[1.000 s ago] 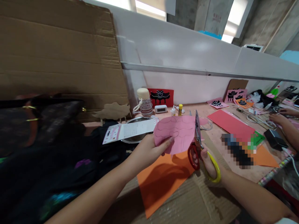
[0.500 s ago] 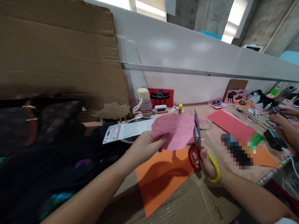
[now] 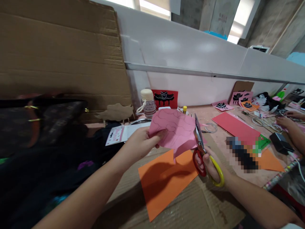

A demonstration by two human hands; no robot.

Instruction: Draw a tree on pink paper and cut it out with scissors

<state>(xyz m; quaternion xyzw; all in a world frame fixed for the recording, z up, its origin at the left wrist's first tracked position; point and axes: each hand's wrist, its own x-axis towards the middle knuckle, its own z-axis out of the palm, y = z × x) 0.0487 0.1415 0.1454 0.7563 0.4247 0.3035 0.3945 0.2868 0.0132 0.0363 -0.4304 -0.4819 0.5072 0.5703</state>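
Observation:
My left hand (image 3: 145, 138) pinches the left edge of a pink paper sheet (image 3: 177, 125) that carries pencilled curved outlines. A partly cut strip of the sheet hangs from its lower edge. In my right hand (image 3: 211, 165) is a pair of scissors (image 3: 199, 136) with one red and one yellow handle loop. Its blades point up and away at the sheet's right edge; how far they are apart I cannot tell. Below both hands an orange paper sheet (image 3: 164, 187) lies on flat cardboard (image 3: 190, 210).
Behind the paper stand a bottle (image 3: 148, 103), a red card (image 3: 170, 98) with a black design and a glue stick (image 3: 184, 109). Red paper (image 3: 234, 125) and a black box (image 3: 281, 143) lie to the right. Another person's hand (image 3: 283, 121) is at far right. Dark cloth (image 3: 71, 184) fills the left.
My left hand and the pink paper have moved slightly left, and the sheet is tilted differently. The hanging strip shows more. The scissors' blades have shifted a little left.

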